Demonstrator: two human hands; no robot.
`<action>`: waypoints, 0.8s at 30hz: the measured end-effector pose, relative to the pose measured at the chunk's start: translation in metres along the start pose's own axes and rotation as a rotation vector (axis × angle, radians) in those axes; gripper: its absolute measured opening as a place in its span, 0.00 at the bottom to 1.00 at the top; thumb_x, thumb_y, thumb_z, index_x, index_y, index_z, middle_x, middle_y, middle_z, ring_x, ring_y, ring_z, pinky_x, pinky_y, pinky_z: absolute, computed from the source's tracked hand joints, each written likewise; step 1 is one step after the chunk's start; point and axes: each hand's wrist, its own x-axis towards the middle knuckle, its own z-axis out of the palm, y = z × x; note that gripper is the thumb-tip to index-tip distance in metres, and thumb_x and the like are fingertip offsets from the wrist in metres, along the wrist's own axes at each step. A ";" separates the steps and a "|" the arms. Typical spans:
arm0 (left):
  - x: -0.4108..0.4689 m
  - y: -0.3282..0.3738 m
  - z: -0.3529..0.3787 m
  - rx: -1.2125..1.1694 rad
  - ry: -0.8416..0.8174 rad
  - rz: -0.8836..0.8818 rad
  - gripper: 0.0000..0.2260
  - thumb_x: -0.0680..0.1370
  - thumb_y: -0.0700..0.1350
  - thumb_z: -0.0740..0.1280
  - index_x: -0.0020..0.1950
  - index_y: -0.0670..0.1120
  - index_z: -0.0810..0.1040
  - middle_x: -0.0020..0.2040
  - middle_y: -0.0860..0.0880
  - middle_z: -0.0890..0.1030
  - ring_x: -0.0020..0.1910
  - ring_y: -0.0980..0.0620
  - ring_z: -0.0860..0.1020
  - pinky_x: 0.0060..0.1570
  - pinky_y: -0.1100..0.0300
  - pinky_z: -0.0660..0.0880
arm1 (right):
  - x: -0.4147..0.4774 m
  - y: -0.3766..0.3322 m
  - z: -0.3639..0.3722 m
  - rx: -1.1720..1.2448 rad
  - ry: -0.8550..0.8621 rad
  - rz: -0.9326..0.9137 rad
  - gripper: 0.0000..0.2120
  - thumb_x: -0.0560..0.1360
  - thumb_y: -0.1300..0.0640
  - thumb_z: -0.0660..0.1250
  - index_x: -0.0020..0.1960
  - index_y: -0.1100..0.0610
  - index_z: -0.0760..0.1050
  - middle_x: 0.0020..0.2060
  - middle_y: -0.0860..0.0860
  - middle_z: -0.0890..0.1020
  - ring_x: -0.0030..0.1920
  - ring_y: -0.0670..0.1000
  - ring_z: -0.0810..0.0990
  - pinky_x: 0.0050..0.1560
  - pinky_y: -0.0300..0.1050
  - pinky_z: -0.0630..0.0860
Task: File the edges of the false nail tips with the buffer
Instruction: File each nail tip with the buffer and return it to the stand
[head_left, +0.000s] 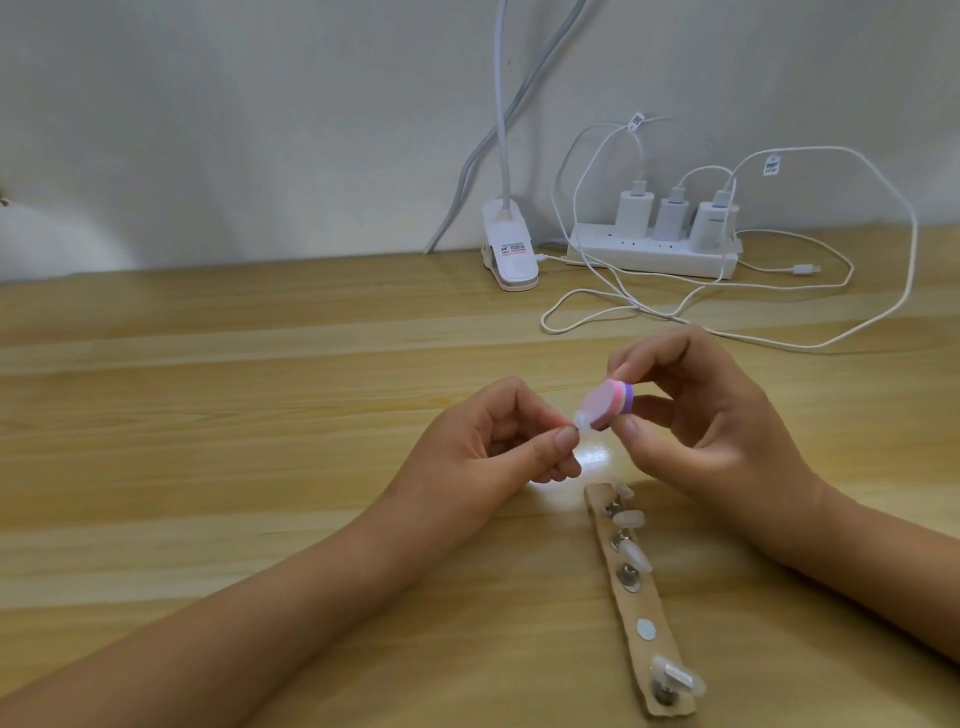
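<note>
Just beyond the far end of the cardboard strip (638, 605), raised above the desk (260, 415), your left grip (488, 447) pinches a small clear false nail tip (736, 419) between thumb and forefinger. Whether you hold the tip itself or a little stand beneath it is too small to tell. Your right grip (701, 415) pinches the buffer (759, 406), a small round stack of pink and purple layers, with the thumb on its near side and fingertips on its far side. The buffer's pale face touches, or nearly touches, the tip.

Expect the tip to be feather-light, thin and springy, with a smooth surface that could slip or flick away under pressure. Hold it low, close to its base, leaving the edge free, and press lightly. The buffer looks like soft foam with a gritty face, so hold it by its rim.

No box or dish is in view; the strip acts as the holder. It lies flat on the desk, running toward you from below your hands. Small metal studs sit along it, and several more nail tips (628, 518) rest on them, most near its far end and at least one near your end. Between these groups, one stud looks bare, and a white disc (645, 630) sits on the strip.

Well beyond the strip, at the desk's back edge, stand a power strip (649, 257) and a clip lamp (511, 254).
</note>
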 end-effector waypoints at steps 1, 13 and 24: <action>0.000 0.000 0.000 0.005 0.001 0.003 0.03 0.76 0.42 0.70 0.44 0.46 0.77 0.37 0.49 0.84 0.37 0.55 0.80 0.41 0.65 0.76 | 0.000 0.000 0.000 0.004 -0.005 0.009 0.11 0.69 0.57 0.69 0.50 0.56 0.72 0.45 0.47 0.79 0.47 0.48 0.80 0.49 0.40 0.78; -0.001 0.002 0.000 0.017 0.016 0.009 0.04 0.74 0.44 0.71 0.42 0.48 0.78 0.36 0.50 0.84 0.37 0.56 0.81 0.40 0.67 0.75 | 0.000 -0.002 0.001 0.061 0.030 0.050 0.10 0.71 0.63 0.72 0.50 0.59 0.73 0.45 0.50 0.82 0.43 0.50 0.84 0.46 0.41 0.79; 0.000 0.001 -0.001 0.035 0.034 0.008 0.04 0.76 0.41 0.70 0.43 0.47 0.77 0.35 0.50 0.83 0.37 0.57 0.81 0.40 0.67 0.75 | 0.000 -0.003 0.001 0.080 0.030 0.052 0.09 0.73 0.61 0.71 0.50 0.59 0.73 0.44 0.50 0.83 0.43 0.48 0.84 0.46 0.38 0.79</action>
